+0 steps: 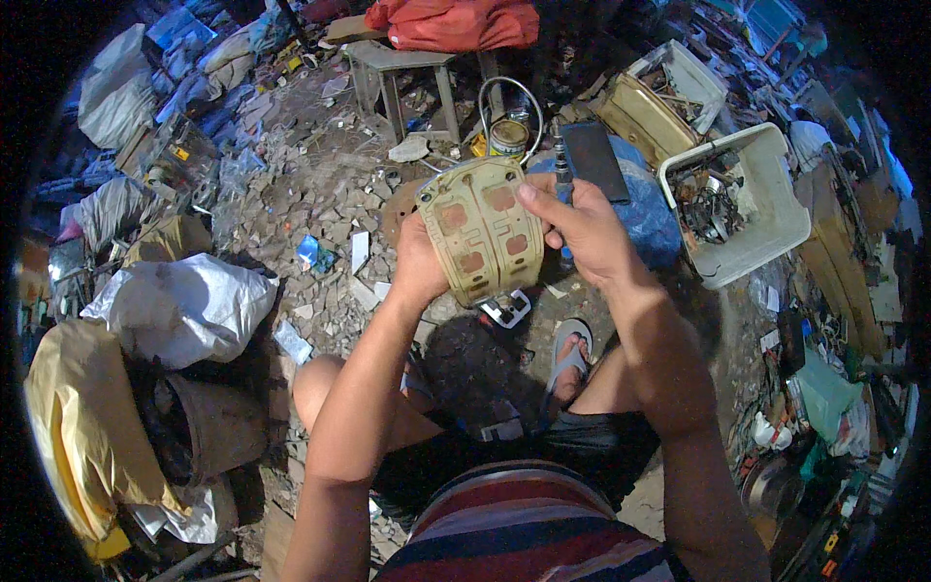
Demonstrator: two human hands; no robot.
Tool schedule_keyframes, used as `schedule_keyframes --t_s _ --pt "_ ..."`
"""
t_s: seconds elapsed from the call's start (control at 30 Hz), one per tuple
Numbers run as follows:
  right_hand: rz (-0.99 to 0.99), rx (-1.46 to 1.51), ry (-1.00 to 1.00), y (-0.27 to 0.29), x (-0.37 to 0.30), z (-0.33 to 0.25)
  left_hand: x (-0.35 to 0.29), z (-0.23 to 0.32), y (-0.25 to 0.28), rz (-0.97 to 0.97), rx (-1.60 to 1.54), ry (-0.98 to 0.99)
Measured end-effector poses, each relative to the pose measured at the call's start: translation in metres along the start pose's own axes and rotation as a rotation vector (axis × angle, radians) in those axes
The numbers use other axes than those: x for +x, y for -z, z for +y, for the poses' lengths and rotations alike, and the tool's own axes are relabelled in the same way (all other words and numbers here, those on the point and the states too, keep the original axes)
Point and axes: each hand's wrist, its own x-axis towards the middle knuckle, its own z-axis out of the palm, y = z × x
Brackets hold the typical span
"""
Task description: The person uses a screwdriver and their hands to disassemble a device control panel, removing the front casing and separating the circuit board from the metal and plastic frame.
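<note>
A cream-yellow panel with copper-coloured squares and thin tracks, like a circuit board, is held up in front of me above my knees. My left hand grips its left edge, with the fingers hidden behind it. At the upper right edge is my right hand, its thumb close against the panel. Closed in that hand is a slim blue-and-black hand tool, standing nearly upright, its exact kind unclear. Below the panel, a small white-and-black piece lies on the ground near my sandalled foot.
Flat fragments litter the ground. To the right stands a whitish bin with metal scrap, beside a blue bundle under a dark slab. Ahead are a tin and a stool bearing a red bag. A white sack and bucket are left.
</note>
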Motion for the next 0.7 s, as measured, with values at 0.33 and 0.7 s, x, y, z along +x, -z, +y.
schedule_keyframes --t_s 0.33,0.7 --pt "0.284 -0.360 0.262 -0.020 -0.005 0.005 -0.003 -0.003 -0.003 0.046 0.114 -0.106" --pt "0.224 -0.187 0.165 -0.015 0.002 -0.005 -0.002 0.003 -0.007 0.048 0.165 -0.064"
